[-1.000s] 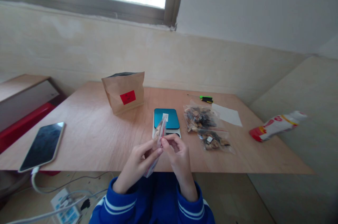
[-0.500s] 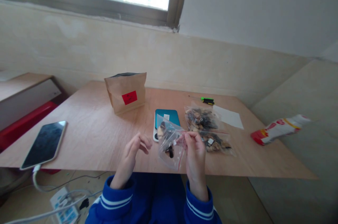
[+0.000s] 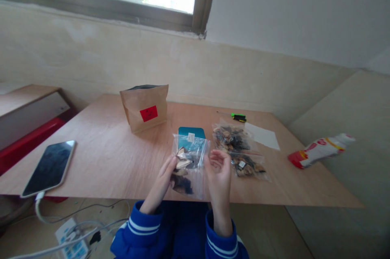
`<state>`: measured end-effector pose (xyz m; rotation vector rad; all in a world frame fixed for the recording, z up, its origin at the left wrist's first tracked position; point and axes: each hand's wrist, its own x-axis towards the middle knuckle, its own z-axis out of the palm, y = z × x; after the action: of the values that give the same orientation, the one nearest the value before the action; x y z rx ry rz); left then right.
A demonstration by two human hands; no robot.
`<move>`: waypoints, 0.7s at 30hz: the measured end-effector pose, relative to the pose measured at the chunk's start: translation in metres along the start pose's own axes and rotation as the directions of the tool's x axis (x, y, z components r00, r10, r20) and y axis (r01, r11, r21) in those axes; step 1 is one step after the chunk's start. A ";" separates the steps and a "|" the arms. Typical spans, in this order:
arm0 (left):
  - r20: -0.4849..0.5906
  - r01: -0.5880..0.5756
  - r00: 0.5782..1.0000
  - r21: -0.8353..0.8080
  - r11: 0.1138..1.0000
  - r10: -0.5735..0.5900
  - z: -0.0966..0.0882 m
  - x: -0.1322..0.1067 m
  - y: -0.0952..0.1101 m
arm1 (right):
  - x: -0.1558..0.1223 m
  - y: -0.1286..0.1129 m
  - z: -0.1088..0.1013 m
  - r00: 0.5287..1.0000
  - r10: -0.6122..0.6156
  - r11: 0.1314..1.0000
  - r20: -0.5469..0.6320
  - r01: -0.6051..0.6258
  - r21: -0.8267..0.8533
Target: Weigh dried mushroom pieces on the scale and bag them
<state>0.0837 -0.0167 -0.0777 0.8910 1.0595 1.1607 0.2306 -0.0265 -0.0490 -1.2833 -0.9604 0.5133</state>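
The clear bag point(image 3: 189, 169) partly hides the blue scale point(image 3: 198, 132).

single head-worn view, facing forward and down across the wood-grain tabletop point(image 3: 100, 153)
it looks from above the near edge, close over the blue striped cuffs point(image 3: 144, 224); left hand point(image 3: 163, 175) and right hand point(image 3: 218, 173) sit below center, the wall point(image 3: 189, 68) lies beyond, and the top edge crops the window point(image 3: 122, 7).
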 end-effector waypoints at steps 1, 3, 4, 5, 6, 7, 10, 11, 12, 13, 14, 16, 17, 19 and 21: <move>-0.083 0.002 0.997 0.034 0.999 0.001 -0.002 0.001 0.001 | 0.000 0.000 -0.001 0.997 -0.071 0.995 0.029 0.072 -0.063; -0.162 0.016 0.987 0.059 0.998 -0.006 -0.004 0.002 0.002 | -0.001 -0.001 -0.001 0.976 -0.149 0.980 0.161 0.168 -0.108; -0.161 0.010 0.987 0.062 0.998 0.000 -0.004 0.001 0.003 | -0.002 -0.002 0.000 0.962 -0.162 0.977 0.222 0.187 -0.101; -0.150 -0.003 0.989 0.064 0.998 0.012 -0.004 0.001 0.004 | -0.003 -0.002 0.001 0.952 -0.155 0.979 0.265 0.185 -0.089; -0.132 -0.019 0.991 0.068 0.998 0.028 -0.003 0.000 0.006 | -0.004 -0.002 0.002 0.946 -0.135 0.983 0.293 0.165 -0.080; -0.112 -0.035 0.993 0.074 0.997 0.044 -0.002 0.000 0.007 | -0.006 -0.001 0.004 0.943 -0.107 0.988 0.315 0.137 -0.075; -0.083 -0.064 0.994 0.094 0.994 0.072 0.000 -0.002 0.011 | -0.009 0.001 0.008 0.907 -0.027 0.995 0.421 0.064 -0.074; -0.076 -0.076 0.994 0.099 0.992 0.083 0.000 -0.002 0.012 | -0.010 0.001 0.008 0.886 -0.007 0.995 0.464 0.050 -0.081; -0.071 -0.089 0.993 0.105 0.990 0.097 0.000 -0.002 0.012 | -0.011 0.001 0.009 0.865 0.011 0.995 0.502 0.041 -0.092; -0.065 -0.105 0.992 0.113 0.988 0.112 0.000 -0.002 0.012 | -0.011 0.001 0.009 0.845 0.029 0.994 0.534 0.034 -0.108; -0.053 -0.121 0.990 0.123 0.985 0.128 0.000 -0.001 0.012 | -0.012 0.001 0.009 0.828 0.048 0.992 0.558 0.027 -0.124; -0.034 -0.140 0.989 0.146 0.979 0.146 -0.001 0.000 0.010 | -0.012 0.002 0.010 0.804 0.077 0.990 0.589 0.009 -0.142; -0.034 -0.139 0.989 0.157 0.978 0.146 -0.002 0.001 0.010 | -0.012 0.002 0.010 0.797 0.089 0.990 0.597 -0.006 -0.140; -0.049 -0.121 0.990 0.173 0.977 0.131 -0.003 0.002 0.007 | -0.012 0.003 0.012 0.793 0.114 0.991 0.599 -0.051 -0.121; -0.086 -0.098 0.990 0.172 0.980 0.114 -0.004 0.005 0.006 | -0.012 0.004 0.013 0.796 0.144 0.990 0.588 -0.109 -0.094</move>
<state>0.0782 -0.0107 -0.0745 1.0425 1.2135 1.2263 0.2141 -0.0276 -0.0563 -1.2616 -1.4209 1.0443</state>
